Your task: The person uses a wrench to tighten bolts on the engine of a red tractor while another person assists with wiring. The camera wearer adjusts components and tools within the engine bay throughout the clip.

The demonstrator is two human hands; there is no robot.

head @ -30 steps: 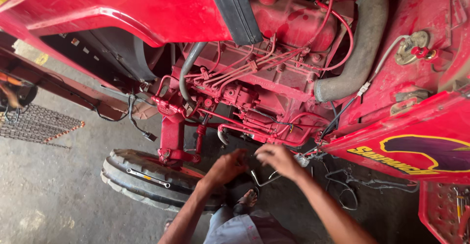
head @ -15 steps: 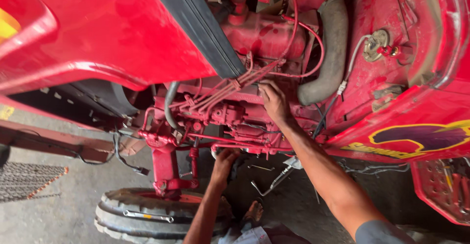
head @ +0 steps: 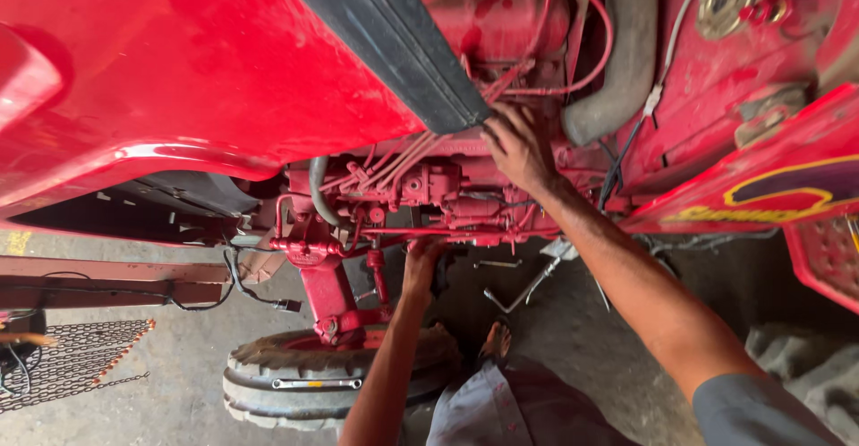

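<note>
Lower now, left hand [head: 420, 263] grasps under the red engine block [head: 447, 186]; right hand's [head: 517, 146] released fingers rest on top.

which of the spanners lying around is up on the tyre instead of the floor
The long silver spanner lies flat across the tread of the front tyre, left of the left hand's forearm. The other tools lie on the concrete floor under the engine.
</note>
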